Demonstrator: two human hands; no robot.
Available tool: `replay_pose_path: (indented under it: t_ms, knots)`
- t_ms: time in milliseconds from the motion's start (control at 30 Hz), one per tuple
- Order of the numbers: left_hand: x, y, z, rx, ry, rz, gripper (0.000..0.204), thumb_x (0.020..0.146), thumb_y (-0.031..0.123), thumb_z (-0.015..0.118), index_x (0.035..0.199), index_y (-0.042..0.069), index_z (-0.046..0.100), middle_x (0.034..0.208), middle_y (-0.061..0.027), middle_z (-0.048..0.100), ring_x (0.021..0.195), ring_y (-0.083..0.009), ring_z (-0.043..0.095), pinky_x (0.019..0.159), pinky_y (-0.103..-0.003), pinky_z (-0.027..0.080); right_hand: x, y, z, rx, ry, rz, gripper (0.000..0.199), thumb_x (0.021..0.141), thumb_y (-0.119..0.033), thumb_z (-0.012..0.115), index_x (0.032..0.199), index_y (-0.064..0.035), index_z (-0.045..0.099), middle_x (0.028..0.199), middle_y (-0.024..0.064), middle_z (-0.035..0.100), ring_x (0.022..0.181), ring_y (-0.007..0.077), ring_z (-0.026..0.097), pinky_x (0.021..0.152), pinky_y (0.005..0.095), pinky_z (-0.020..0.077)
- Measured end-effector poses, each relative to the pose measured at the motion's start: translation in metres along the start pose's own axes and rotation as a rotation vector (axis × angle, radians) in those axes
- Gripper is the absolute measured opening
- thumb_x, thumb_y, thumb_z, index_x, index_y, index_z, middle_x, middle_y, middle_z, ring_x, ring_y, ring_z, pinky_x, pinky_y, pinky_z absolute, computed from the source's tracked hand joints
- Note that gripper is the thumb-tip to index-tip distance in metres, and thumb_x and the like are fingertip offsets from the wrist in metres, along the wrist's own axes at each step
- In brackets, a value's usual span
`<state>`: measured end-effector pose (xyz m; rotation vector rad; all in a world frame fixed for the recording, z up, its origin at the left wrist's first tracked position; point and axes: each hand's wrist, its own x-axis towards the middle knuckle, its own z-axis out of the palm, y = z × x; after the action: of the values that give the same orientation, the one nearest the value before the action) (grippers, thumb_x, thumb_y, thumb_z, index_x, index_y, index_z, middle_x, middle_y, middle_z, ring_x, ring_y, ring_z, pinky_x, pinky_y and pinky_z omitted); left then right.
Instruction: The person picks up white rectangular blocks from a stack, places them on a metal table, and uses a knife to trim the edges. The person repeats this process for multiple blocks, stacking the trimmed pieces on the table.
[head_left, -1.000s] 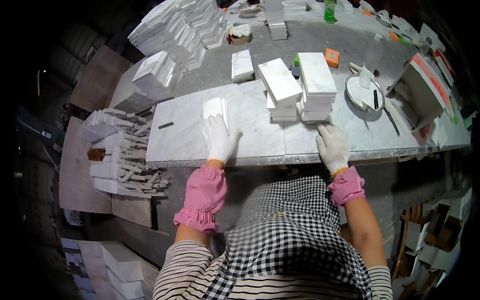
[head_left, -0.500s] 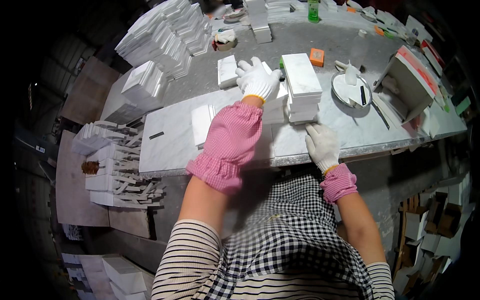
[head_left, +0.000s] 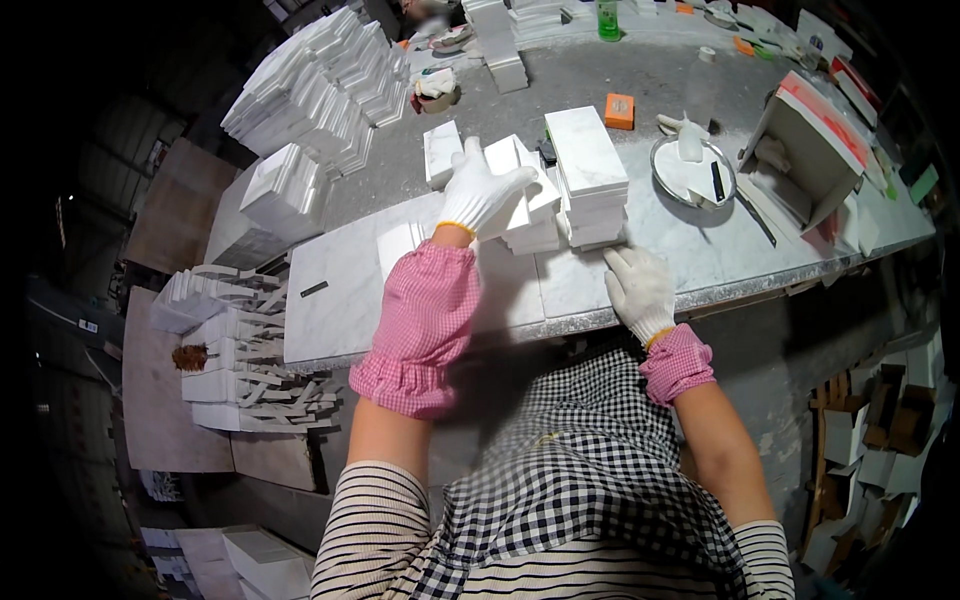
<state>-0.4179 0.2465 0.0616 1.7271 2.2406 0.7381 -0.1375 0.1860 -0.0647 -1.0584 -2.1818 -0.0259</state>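
My left hand (head_left: 482, 188), in a white knit glove below a pink checked sleeve cover, is over the worktable with its thumb and fingers spread. It is between a small stack of white marble-look tiles (head_left: 442, 152) and a less even stack of tiles (head_left: 528, 205); whether it touches either is unclear. A taller tile stack (head_left: 586, 150) stands to the right. My right hand (head_left: 638, 285), gloved alike, lies at the table's front edge, fingers stretched toward that stack's base. More tiles (head_left: 398, 247) are partly hidden behind my left sleeve.
A round metal dish (head_left: 692, 172) holds a white bottle and a black strip. Beside it are a long dark tool (head_left: 756, 220) and an opened carton (head_left: 800, 150). An orange box (head_left: 620, 111) sits farther back. Tall tile piles (head_left: 300, 90) rise at the far left.
My left hand has moved left and toward me, uncovering the uneven tile stack beside the tall one. My right hand stays at the table edge.
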Motion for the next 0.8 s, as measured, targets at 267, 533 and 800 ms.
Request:
replay_pose_path:
  t_ms: [267, 533, 800]
  knots:
    - [-0.028, -0.034, -0.014, -0.828, -0.308, -0.322, 0.053, 0.094, 0.028, 0.074, 0.128, -0.009, 0.058, 0.118, -0.0154, 0.070, 0.100, -0.0212, 0.069, 0.087, -0.034, 0.058, -0.003, 0.002, 0.000, 0.041, -0.055, 0.029, 0.029, 0.089, -0.019, 0.064, 0.113, -0.0046, 0.070, 0.096, 0.0123, 0.070, 0.096, 0.0332, 0.065, 0.084, 0.0471, 0.0511]
    - [-0.076, -0.059, 0.004, -1.473, -0.131, -0.094, 0.036, 0.104, 0.012, 0.055, 0.135, -0.008, 0.055, 0.125, -0.0138, 0.067, 0.112, -0.0201, 0.066, 0.098, -0.035, 0.055, -0.001, 0.001, 0.000, 0.013, -0.011, -0.021, 0.025, 0.088, -0.019, 0.064, 0.108, -0.0051, 0.071, 0.092, 0.0121, 0.069, 0.089, 0.0323, 0.065, 0.079, 0.0460, 0.0528]
    - [-0.146, -0.078, 0.004, -1.704, -0.167, -0.080, 0.034, 0.105, 0.013, 0.060, 0.134, -0.004, 0.053, 0.128, -0.0107, 0.064, 0.115, -0.0203, 0.064, 0.101, -0.038, 0.054, 0.000, -0.012, -0.005, 0.167, 0.039, 0.023, 0.026, 0.088, -0.015, 0.066, 0.110, -0.0022, 0.071, 0.099, 0.0159, 0.070, 0.094, 0.0372, 0.066, 0.085, 0.0469, 0.0530]
